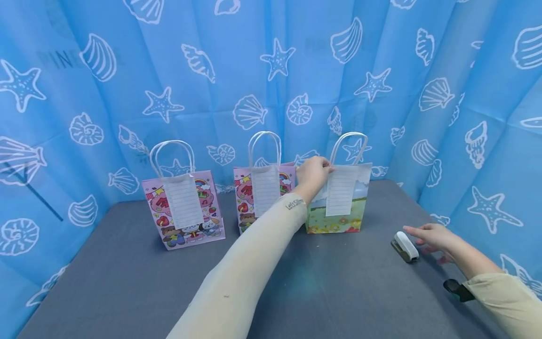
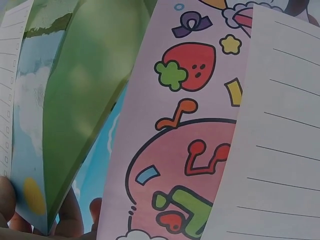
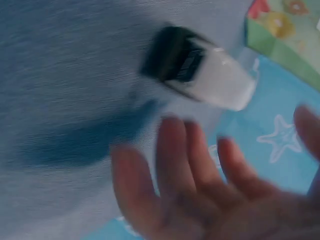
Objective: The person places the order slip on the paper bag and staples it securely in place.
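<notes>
My left hand (image 1: 312, 175) pinches the upper left edge of a paper gift bag (image 1: 359, 207) printed with a green meadow and flowers. A lined paper slip (image 1: 341, 190) hangs over that bag's front, near the fingertips. In the left wrist view, the thumb lies on the front of the bag (image 2: 35, 115) and other fingers are behind its edge. My right hand (image 1: 438, 240) hovers beside a small white and dark stapler (image 1: 407, 246), fingers spread and loosely bent. A gap separates those fingers from the stapler (image 3: 220, 80) in the right wrist view.
Two pink cartoon gift bags, one at left (image 1: 211, 207) and one in the middle (image 1: 243, 188), stand upright with lined slips on their fronts. My left forearm partly covers the middle one. A blue seashell curtain (image 1: 279, 94) hangs behind the grey table (image 1: 127, 282).
</notes>
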Demonstrator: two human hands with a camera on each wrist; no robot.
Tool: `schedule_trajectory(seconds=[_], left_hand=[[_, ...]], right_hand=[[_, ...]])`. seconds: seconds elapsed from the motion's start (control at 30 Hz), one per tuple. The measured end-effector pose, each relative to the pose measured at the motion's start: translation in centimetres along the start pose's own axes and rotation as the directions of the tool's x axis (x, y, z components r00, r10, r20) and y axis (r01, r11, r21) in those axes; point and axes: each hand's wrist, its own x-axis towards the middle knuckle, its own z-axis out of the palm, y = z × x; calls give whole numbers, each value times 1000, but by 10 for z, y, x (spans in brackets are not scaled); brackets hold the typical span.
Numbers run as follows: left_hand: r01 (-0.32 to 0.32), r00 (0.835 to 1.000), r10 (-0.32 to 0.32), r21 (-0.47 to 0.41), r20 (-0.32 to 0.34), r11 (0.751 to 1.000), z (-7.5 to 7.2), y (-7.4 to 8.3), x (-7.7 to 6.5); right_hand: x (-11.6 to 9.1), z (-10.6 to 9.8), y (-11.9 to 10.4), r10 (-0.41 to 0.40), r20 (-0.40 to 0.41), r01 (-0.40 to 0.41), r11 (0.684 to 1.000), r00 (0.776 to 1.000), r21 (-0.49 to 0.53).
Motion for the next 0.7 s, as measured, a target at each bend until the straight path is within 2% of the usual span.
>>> schedule_trajectory(seconds=[0.13,0.23,0.43,0.7], left_hand=[[-5,1000,5,-17,3,1000,1,0,-1],[-15,1000,15,-30,3,999,1,0,0],[-18,1000,18,-43,-1,999,-2,0,0],[-7,1000,7,-33,-5,999,-3,-1,-1]], right_hand=[[2,2,16,35,129,-39,999,991,26],[6,0,26,34,160,-44,997,987,58],[11,0,29,28,154,-38,998,988,60],[13,10,21,-15,107,25,995,994,-97]])
